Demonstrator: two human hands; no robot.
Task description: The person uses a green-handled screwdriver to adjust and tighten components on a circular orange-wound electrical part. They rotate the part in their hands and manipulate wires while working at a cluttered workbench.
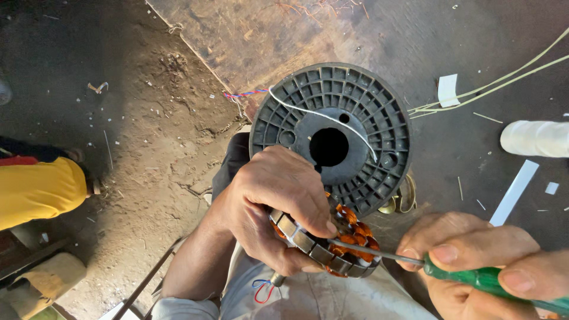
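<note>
- View from above, looking down at a person's two bare hands working over their lap, with a dirt floor on the left of the frame and a dark floor on the right
- The left hand (278,201), at lower centre, is wrapped around a round motor stator (332,246); fingers and thumb are pressed against its metal rim, holding it tilted toward the camera
- The stator sits just below the middle of the frame; orange copper windings (355,232) show inside its ring of steel laminations
- The right hand (486,261), at lower right, is closed around the green handle of a screwdriver (492,278), thumb and forefinger pinching the handle near the shaft
- The thin metal shaft runs leftward and its tip rests among the windings, touching them
- The step in hand looks like prying or tucking the coils with the tool tip; the next move would seem to call for a firm hold on the stator and gentle, controlled pressure so the wire is not nicked
- Just above the hands stands a large dark plastic spool (330,133), seen end-on, with a white wire (320,115) draped across its face
- A red and blue twisted wire (244,93) lies at the spool's upper left edge
- A white roll (533,138) lies at the right edge, with pale strips and cords (504,80) scattered near it
- At the left edge, part of another person in a yellow sleeve (35,189) is visible, well apart from the work
</note>
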